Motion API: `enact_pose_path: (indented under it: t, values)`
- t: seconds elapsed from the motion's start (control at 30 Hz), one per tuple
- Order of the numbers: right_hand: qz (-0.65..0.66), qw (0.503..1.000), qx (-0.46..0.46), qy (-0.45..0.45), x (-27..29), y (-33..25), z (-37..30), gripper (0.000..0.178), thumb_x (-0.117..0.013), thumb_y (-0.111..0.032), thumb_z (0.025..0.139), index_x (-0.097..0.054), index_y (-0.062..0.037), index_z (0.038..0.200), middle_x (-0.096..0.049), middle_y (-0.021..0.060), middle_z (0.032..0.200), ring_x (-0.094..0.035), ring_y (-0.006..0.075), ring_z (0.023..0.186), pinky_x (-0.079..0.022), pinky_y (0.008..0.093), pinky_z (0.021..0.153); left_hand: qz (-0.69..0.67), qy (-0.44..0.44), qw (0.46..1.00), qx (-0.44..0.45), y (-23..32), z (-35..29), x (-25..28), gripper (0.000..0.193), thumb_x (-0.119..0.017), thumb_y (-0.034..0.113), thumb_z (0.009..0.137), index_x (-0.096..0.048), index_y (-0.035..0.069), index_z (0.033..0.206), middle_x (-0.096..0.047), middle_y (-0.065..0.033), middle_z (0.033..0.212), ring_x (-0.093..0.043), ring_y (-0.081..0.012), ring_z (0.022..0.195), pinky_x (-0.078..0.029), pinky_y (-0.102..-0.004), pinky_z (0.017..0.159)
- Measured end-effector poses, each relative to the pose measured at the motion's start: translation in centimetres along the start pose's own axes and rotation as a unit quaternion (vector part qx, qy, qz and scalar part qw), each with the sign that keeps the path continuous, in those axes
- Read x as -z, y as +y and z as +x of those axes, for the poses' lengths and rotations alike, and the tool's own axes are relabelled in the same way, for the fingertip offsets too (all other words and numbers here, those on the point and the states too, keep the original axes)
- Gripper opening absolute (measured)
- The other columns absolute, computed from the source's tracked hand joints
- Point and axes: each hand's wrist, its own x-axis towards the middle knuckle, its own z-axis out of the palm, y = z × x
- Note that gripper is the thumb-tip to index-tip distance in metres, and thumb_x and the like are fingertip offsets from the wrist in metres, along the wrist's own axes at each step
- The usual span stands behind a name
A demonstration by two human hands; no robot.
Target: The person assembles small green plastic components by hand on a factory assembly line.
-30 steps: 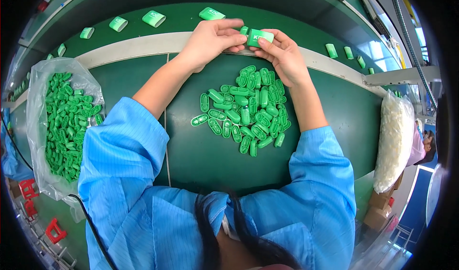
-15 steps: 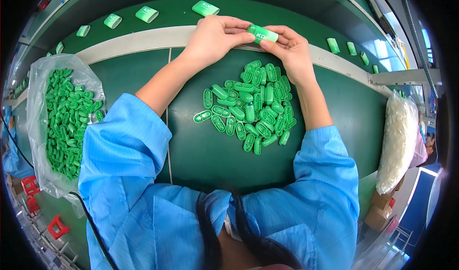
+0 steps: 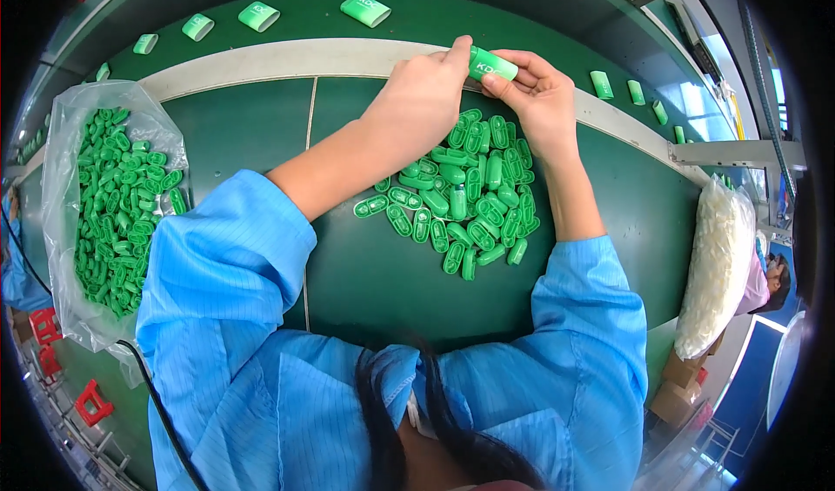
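The blue sleeves (image 3: pixel 226 265) at the bottom are thin cloth with fine stripes. A pile of shiny, hollow green caps (image 3: pixel 474 213), long with round ends, sits mid-frame on the smooth green table (image 3: pixel 391 295). At left, a crinkly see-through bag (image 3: pixel 65 195) holds many more; at right stands a fat, cloudy white bag (image 3: pixel 715 273). Above the pile, the hands meet at one smooth, flat green case (image 3: pixel 497 66). The right hand (image 3: pixel 539 95) pinches it; the left hand (image 3: pixel 426 91) touches its left end, but I can't tell if it grips. Behind the pale rail (image 3: pixel 287 59), more green-and-white cases (image 3: pixel 365 9) lie spread out.
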Motion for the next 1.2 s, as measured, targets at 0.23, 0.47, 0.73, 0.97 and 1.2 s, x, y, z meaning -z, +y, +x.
enact_pose_path:
  t: [0.23,0.47,0.73,0.97,1.2]
  values:
    - [-0.075,0.995,0.044,0.041,-0.1,0.2,0.3,0.032,-0.065,-0.002,0.076,-0.055,0.0048,0.105,-0.063,0.0114,0.092,-0.062,0.0128,0.08,-0.051,0.0226,0.072,0.014,-0.004,1.0,0.0,-0.8,0.9,-0.7,0.031,-0.053,0.007,0.081,-0.05,-0.005,0.109,-0.059,-0.0211,0.074,-0.058,-0.036,0.066,-0.047,-0.0408,0.058]
    - [-0.349,0.902,0.248,0.065,-2.1,-3.6,-1.6,0.043,-0.069,-0.012,0.072,-0.054,-0.0044,0.112,-0.056,0.0104,0.112,-0.055,0.024,0.099,-0.047,0.0321,0.082,-0.012,-0.066,0.993,0.101,-7.5,7.1,-0.2,0.032,-0.054,0.021,0.077,-0.062,0.0,0.101,-0.064,-0.0158,0.087,-0.061,-0.0309,0.084,-0.047,-0.0369,0.08]
    - [-0.423,0.769,0.355,-0.323,-8.9,-1.7,-11.4,0.036,-0.061,-0.017,0.071,-0.058,-0.004,0.104,-0.053,0.0094,0.114,-0.044,0.0268,0.115,-0.032,0.0423,0.098,0.03,-0.07,0.997,0.031,-5.9,4.1,3.5,0.019,-0.054,0.016,0.078,-0.065,0.004,0.088,-0.062,-0.0123,0.086,-0.059,-0.0317,0.082,-0.047,-0.0393,0.076]
    - [-0.559,0.73,0.36,-0.16,-9.0,-0.9,-7.1,0.033,-0.05,-0.011,0.072,-0.057,0.0018,0.102,-0.052,0.0134,0.113,-0.042,0.0312,0.113,-0.034,0.0429,0.095,-0.109,-0.152,0.98,0.065,-4.6,-1.0,6.8,0.015,-0.056,0.008,0.082,-0.063,0.001,0.093,-0.059,-0.0055,0.08,-0.055,-0.0126,0.064,-0.045,-0.024,0.061]
    - [-0.42,0.842,0.33,-0.072,-7.0,-3.3,-5.9,0.017,-0.064,-0.009,0.073,-0.062,-0.0063,0.089,-0.062,0.0065,0.092,-0.058,0.0227,0.083,-0.048,0.0335,0.07,0.035,-0.125,0.989,0.064,-2.7,-0.9,5.4,0.029,-0.069,0.028,0.073,-0.06,0.001,0.07,-0.053,-0.0074,0.061,-0.051,-0.0182,0.053,-0.043,-0.0283,0.051]
